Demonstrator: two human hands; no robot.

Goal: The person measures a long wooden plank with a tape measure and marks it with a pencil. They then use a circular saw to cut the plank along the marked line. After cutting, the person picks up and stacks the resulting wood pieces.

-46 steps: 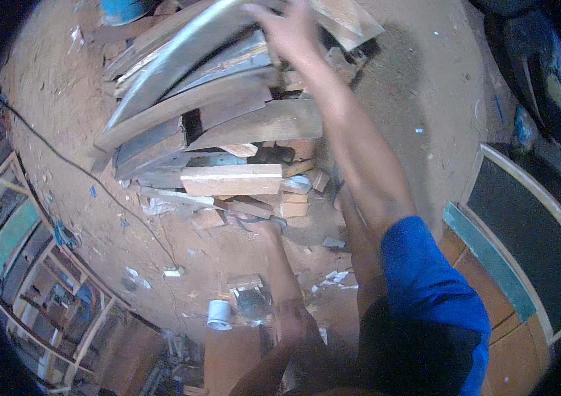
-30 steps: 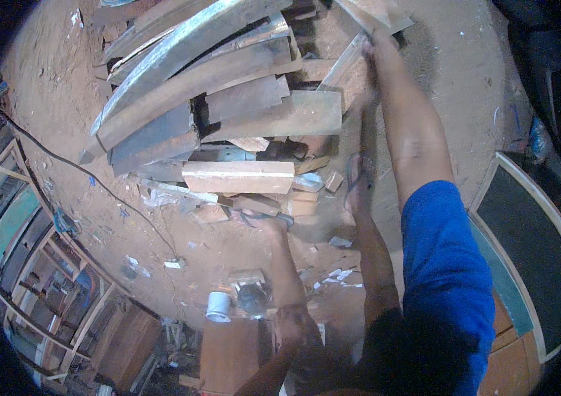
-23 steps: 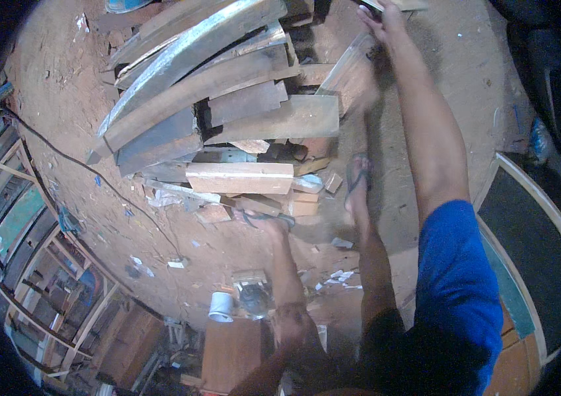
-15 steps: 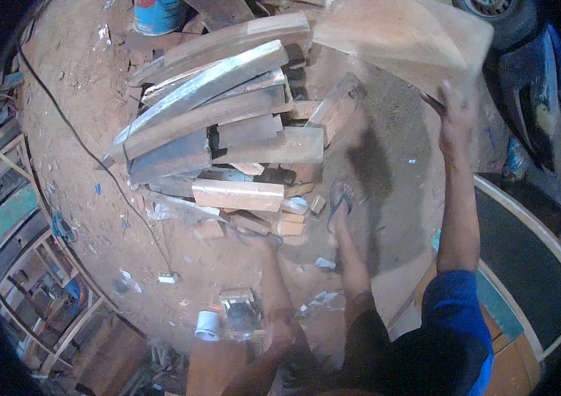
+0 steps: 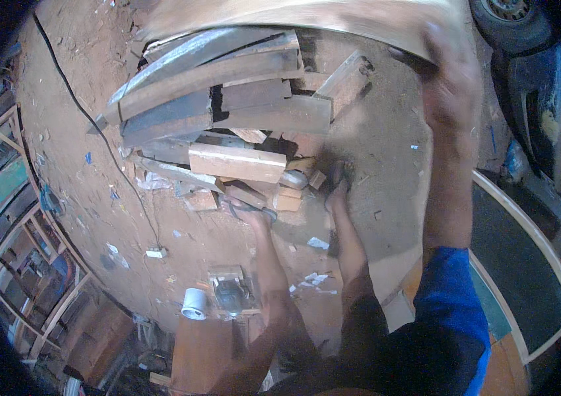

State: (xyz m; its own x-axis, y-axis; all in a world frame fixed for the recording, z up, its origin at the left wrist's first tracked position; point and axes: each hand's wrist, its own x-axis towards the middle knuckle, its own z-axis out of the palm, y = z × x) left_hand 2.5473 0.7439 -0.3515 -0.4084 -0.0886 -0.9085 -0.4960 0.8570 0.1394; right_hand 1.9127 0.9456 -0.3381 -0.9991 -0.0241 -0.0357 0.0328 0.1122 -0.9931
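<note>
My right hand (image 5: 449,79), blurred by motion, grips the near edge of a large pale wooden board (image 5: 300,16) at the top, stretching across the far side of a pile of weathered planks and offcuts (image 5: 234,105). A short light block (image 5: 234,162) lies on the near side of that pile, just beyond my sandalled feet (image 5: 254,214). My left hand (image 5: 268,320) is low in the view, against my left leg near the knee; its fingers are hard to make out.
A black cable (image 5: 79,109) crosses the dirt floor on the left, beside stacked wooden frames (image 5: 9,191). A wheel (image 5: 505,16) and dark machinery stand at right, above framed panels (image 5: 518,257). A white container (image 5: 193,302) and a metal tool (image 5: 231,294) sit near my legs.
My right hand has moved right from the pile with the pale board, which has since swung leftward across the top of the view. My left hand stays by my leg.
</note>
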